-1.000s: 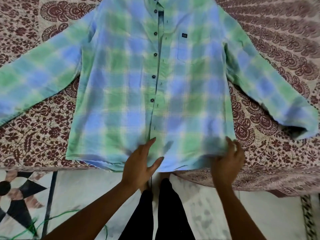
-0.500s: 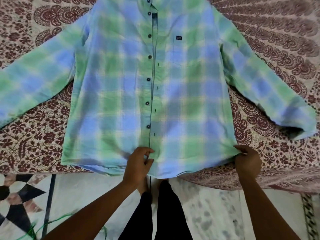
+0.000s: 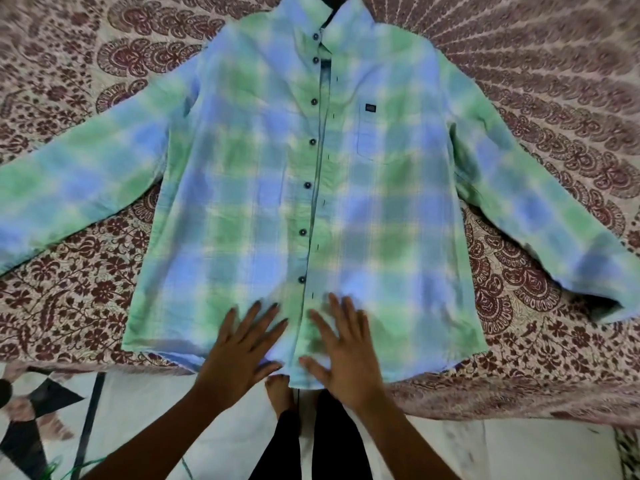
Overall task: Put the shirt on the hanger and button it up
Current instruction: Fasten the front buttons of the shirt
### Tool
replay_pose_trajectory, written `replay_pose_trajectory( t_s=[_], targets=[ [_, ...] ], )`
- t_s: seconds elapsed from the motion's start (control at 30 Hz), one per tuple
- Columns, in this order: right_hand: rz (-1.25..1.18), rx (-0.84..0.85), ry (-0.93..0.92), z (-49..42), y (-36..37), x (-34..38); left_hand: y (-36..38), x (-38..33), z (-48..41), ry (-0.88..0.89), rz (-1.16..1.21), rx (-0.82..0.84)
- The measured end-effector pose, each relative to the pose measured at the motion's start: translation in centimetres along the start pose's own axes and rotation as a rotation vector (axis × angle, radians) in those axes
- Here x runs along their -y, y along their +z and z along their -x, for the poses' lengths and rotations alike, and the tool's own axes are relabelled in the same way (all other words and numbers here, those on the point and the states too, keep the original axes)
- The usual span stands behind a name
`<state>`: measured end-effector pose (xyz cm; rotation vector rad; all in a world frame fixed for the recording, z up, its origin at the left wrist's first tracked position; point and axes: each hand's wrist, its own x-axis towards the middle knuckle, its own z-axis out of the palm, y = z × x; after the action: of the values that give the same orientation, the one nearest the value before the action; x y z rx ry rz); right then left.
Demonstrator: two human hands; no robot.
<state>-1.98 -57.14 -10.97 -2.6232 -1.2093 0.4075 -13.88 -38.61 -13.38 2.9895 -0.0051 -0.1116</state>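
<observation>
Printed bedspread (image 3: 519, 98) on the bed carried the blue-green plaid shirt (image 3: 381, 220), which lay front-up with sleeves spread wide and hem at the near edge. The left hand (image 3: 242, 355) and right hand (image 3: 346, 351) lay flat with fingers spread, pressing the hem either side of the front opening. The dark buttons (image 3: 308, 185) showed bare beside their holes, so buttoning looked not yet begun, and hangering unclear: a dark shape (image 3: 331, 3) sat in the collar gap. The only container, the chest pocket (image 3: 377, 140), lay flat, contents not discernible.
</observation>
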Motion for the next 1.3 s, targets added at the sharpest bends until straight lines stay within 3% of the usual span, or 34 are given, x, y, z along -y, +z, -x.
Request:
replay_pose_trajectory(
  t_s=[0.07, 0.17, 0.3, 0.4, 0.57, 0.63, 0.67, 0.73, 0.8, 0.87, 1.0, 1.13, 1.17, 1.3],
  targets=[
    [0.102, 0.075, -0.055, 0.0, 1.3, -0.1, 0.4, 0.7, 0.3, 0.076, -0.040, 0.055],
    [0.058, -0.022, -0.094, -0.1, 1.5, -0.6, 0.4, 1.0, 0.1, 0.158, -0.086, 0.060],
    [-0.294, -0.179, 0.009, -0.8, 0.4, -0.9, -0.6, -0.1, -1.0, 0.088, 0.066, -0.028],
    [-0.595, -0.238, 0.151, -1.2, -1.0, -0.5, -0.3, -1.1, -0.9, 0.100, 0.113, -0.003],
    [-0.340, -0.076, -0.060, -2.0, -0.6, 0.2, -0.8, -0.4, -0.2, 0.161, 0.221, -0.021],
    [-0.318, -0.146, -0.060, -3.1, -0.8, 1.2, -2.1, 0.7, -0.2, 0.047, 0.274, -0.161],
    [-0.300, -0.185, -0.062, -3.7, -0.9, 1.8, -2.6, 1.9, -0.3, -0.102, 0.266, -0.229],
    [-0.252, -0.217, -0.080, -5.3, -0.5, 2.9, -3.1, 5.6, -0.3, -0.545, 0.223, -0.341],
    [-0.142, -0.145, -0.076, -7.4, 0.2, 3.9, -3.4, 9.9, -0.4, -1.014, 0.236, -0.413],
    [-0.028, -0.042, -0.049, -9.4, 0.6, 4.6, -4.3, 13.5, -1.1, -1.285, 0.353, -0.398],
    [0.157, 0.067, 0.014, -11.1, 1.4, 4.1, -5.9, 16.9, -3.9, -1.268, 0.573, -0.306],
    [0.180, 0.093, -0.021, -10.2, 2.1, 3.4, -6.1, 18.6, -1.5, -1.585, 0.499, -0.391],
    [0.183, 0.090, -0.025, -10.0, 2.2, 3.3, -5.9, 18.4, -0.6, -1.557, 0.491, -0.364],
    [0.157, 0.051, -0.007, -9.9, 2.1, 3.4, -5.7, 15.9, -1.4, -1.179, 0.469, -0.265]
  ],
)
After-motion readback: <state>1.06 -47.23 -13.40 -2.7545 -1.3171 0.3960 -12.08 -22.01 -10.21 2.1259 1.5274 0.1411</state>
